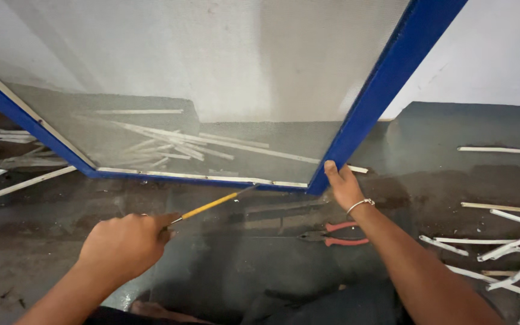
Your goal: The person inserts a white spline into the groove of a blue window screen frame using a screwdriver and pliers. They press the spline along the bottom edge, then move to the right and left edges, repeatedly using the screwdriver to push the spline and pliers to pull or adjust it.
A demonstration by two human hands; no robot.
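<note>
Blue frame cropped | right hand grips | tool tip blurred

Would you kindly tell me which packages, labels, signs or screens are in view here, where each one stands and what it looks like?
Mesh screen: grey netting in a blue frame, tilted above the dark floor; the right hand grips its lower corner, and the left hand points a yellow-shafted tool at its bottom edge.
No packages, labels or signs show.
</note>
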